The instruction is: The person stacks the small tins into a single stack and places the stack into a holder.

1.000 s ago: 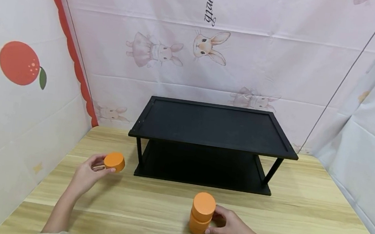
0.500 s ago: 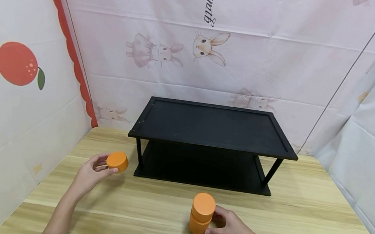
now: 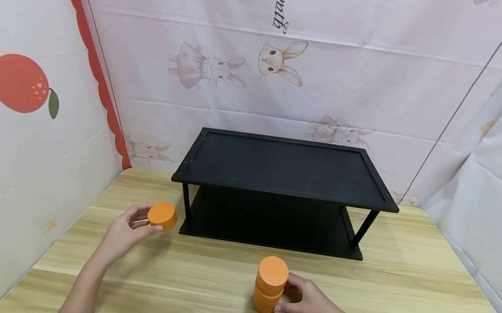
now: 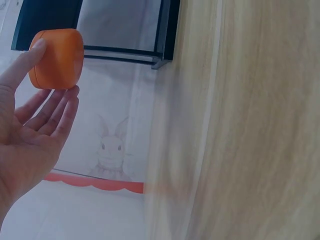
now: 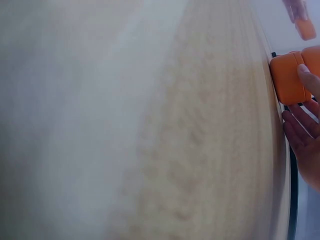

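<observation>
My left hand (image 3: 124, 232) pinches a short, round orange container (image 3: 163, 216) between thumb and fingertips, above the table at the left. A seam runs near one end of this container (image 4: 59, 59) in the left wrist view. Two similar orange containers stand upright, one on the other, at the front middle. My right hand (image 3: 309, 301) grips the lower container (image 3: 265, 302) from the right, thumb in front and fingers behind. The upper container (image 3: 273, 273) sits squarely on it. In the right wrist view the hand (image 5: 307, 142) and the stack are cut off by the edge.
A black two-tier rack (image 3: 277, 167) stands behind the hands, its lower shelf (image 3: 271, 225) close to the table. The wooden table (image 3: 191, 283) ends at printed cloth walls on the left, back and right.
My left hand has moved a little to the right with its orange container, closer to the rack's left leg. The right hand and the stack stay in place.
</observation>
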Available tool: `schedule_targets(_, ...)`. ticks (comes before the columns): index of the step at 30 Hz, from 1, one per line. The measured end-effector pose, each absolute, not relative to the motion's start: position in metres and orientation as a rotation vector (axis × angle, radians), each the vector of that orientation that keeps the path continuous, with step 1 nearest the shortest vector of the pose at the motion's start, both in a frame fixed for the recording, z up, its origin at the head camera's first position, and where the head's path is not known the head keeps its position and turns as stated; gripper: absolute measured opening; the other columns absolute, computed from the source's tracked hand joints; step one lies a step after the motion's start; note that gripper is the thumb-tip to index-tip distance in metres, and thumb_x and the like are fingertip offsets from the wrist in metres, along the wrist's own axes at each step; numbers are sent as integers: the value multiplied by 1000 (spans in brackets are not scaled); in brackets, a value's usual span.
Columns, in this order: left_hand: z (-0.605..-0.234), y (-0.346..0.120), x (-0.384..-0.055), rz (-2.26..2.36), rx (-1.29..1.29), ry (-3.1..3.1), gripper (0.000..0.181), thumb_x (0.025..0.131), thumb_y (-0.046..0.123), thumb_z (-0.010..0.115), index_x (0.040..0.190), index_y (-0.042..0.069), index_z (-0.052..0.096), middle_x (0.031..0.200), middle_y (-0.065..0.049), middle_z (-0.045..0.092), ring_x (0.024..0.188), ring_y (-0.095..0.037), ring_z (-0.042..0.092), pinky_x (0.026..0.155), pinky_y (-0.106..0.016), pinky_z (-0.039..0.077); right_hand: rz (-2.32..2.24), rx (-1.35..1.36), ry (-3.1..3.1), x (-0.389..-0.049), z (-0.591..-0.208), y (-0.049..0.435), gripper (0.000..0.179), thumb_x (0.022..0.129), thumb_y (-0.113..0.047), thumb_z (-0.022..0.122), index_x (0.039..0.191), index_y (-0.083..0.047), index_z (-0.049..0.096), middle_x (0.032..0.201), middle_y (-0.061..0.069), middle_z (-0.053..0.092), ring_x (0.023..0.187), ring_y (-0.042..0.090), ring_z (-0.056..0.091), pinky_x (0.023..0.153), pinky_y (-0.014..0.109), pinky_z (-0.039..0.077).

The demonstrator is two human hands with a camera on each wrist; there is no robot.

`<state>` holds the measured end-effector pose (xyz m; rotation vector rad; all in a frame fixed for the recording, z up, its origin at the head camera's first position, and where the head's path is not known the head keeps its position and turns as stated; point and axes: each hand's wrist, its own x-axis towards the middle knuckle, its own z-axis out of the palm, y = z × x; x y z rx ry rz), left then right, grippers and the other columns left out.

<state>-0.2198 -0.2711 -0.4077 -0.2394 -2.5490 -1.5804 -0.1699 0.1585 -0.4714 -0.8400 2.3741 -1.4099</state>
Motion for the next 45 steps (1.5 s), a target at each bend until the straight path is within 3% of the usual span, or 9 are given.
schedule_targets(5, -407, -266, -219, -1576, -272, -2540, 67, 79, 30, 73, 131, 0, 43, 123, -19, 50, 110, -31, 51, 84, -19, 45, -1410, -818, 2368, -170, -471, 158, 46, 82, -30, 70, 123, -15, 54, 114, -6, 58, 101, 13, 55, 88, 28, 45)
schedule_targets(16, -405, -252, -216, -1585, -313, -2520, 65, 77, 28, 75, 128, 1, 46, 120, -17, 53, 108, -30, 52, 90, -39, 44, -1414, -800, 2374, -168, -468, 156, 45, 82, -28, 70, 122, -15, 54, 114, -4, 58, 101, 13, 55, 88, 31, 45)
schedule_targets(45, -399, -225, -205, -1609, -418, -2511, 62, 72, 26, 79, 124, 5, 52, 119, -13, 56, 107, -28, 54, 90, -42, 44, -1391, -830, 2393, -170, -472, 157, 47, 82, -31, 70, 123, -15, 54, 113, -6, 58, 100, 13, 55, 87, 29, 45)
